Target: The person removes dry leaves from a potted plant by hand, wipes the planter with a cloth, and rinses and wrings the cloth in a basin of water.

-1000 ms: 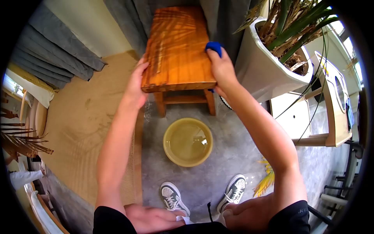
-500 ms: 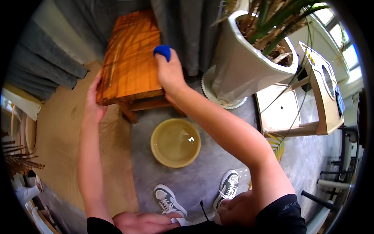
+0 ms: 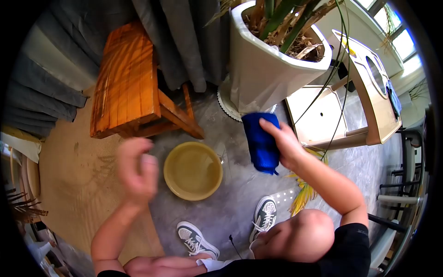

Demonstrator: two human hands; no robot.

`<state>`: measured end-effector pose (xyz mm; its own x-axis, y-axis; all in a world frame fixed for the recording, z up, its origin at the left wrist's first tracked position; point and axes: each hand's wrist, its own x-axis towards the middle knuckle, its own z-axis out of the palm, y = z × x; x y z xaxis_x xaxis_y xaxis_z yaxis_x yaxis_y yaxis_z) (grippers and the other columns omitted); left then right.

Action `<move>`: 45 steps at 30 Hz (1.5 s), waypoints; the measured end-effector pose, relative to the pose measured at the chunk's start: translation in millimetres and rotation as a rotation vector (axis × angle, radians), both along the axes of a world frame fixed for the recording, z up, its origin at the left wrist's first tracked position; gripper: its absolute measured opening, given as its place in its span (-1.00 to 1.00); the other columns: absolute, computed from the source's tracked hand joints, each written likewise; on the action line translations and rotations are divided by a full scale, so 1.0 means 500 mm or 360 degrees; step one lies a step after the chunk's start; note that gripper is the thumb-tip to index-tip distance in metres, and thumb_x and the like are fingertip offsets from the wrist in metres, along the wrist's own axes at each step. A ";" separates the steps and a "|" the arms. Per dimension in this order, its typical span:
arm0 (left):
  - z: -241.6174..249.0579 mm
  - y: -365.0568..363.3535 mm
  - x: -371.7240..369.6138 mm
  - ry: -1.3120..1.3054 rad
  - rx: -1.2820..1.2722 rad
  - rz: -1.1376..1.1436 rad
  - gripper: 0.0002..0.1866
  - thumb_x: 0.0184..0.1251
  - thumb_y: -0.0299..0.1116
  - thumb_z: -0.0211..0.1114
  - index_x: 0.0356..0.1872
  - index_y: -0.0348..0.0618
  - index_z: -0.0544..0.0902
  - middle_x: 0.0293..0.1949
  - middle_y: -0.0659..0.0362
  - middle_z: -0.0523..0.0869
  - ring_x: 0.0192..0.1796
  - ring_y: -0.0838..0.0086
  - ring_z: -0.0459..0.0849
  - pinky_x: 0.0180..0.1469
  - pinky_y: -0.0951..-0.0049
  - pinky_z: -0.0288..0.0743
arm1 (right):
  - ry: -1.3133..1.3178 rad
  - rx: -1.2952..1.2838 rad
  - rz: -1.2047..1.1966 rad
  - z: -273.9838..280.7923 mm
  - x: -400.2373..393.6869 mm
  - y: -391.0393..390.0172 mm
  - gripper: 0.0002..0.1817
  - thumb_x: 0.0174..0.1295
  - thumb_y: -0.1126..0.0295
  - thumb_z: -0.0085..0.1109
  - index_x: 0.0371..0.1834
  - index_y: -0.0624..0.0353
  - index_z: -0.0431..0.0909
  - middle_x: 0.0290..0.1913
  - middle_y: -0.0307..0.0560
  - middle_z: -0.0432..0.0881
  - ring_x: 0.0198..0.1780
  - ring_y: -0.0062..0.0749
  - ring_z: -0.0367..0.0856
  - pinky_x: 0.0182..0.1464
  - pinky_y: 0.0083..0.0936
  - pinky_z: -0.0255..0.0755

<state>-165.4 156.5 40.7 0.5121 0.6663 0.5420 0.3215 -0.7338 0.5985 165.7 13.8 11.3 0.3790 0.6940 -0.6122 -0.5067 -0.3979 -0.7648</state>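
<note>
cloth (image 3: 261, 143) blue, nubby, limp | right hand (image 3: 286, 145) fingers pinch it | left hand (image 3: 134, 171) blurred, fingers unclear | round yellow basin (image 3: 193, 171)

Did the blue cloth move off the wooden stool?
Yes. The blue cloth, held in the right hand, has come off the wooden stool and now hangs near the yellow basin.

wooden stool (image 3: 124, 83) by grey curtain (image 3: 184, 41) | white plant pot (image 3: 263, 69) beside it | yellow basin (image 3: 193, 171) on grey floor (image 3: 240, 203) | tan mat (image 3: 69, 180) left
</note>
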 end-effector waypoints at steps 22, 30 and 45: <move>-0.342 -0.218 0.435 0.0013 -0.2201 -0.0497 -0.54 0.45 -0.24 0.42 0.22 -0.29 0.57 0.01 0.10 0.72 0.00 0.46 0.69 0.11 0.42 0.58 | 0.0394 0.0564 -0.0267 -0.168 0.066 -0.201 -0.51 0.35 0.28 0.40 0.26 0.22 0.49 0.06 -0.13 0.70 0.04 -0.47 0.67 0.16 -0.47 0.55; -0.307 -0.305 0.485 0.0007 -0.1429 -0.0599 -0.37 0.50 -0.22 0.32 0.49 -0.22 0.39 0.41 -0.07 0.49 0.42 0.18 0.52 0.36 0.21 0.48 | -0.0137 0.0812 -0.0615 -0.185 0.093 -0.202 -0.49 0.33 0.22 0.35 0.23 0.26 0.47 0.03 -0.09 0.66 0.04 -0.42 0.66 0.17 -0.44 0.53; -0.278 -0.258 0.557 -0.0635 -0.1967 -0.1016 -0.58 0.61 -0.37 0.23 0.37 -0.31 0.52 0.16 0.14 0.71 0.17 0.52 0.63 0.28 0.45 0.48 | -0.1780 0.0950 -0.0403 -0.210 0.110 -0.177 -0.52 0.36 0.05 0.32 0.12 0.21 0.56 0.42 0.32 0.36 0.38 0.06 0.42 0.38 -0.13 0.31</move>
<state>113.0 27.6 -98.2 0.8506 0.5252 -0.0253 -0.1935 0.3574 0.9137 220.5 -74.8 -93.7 0.6418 0.5824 0.4990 0.5096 0.1624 -0.8450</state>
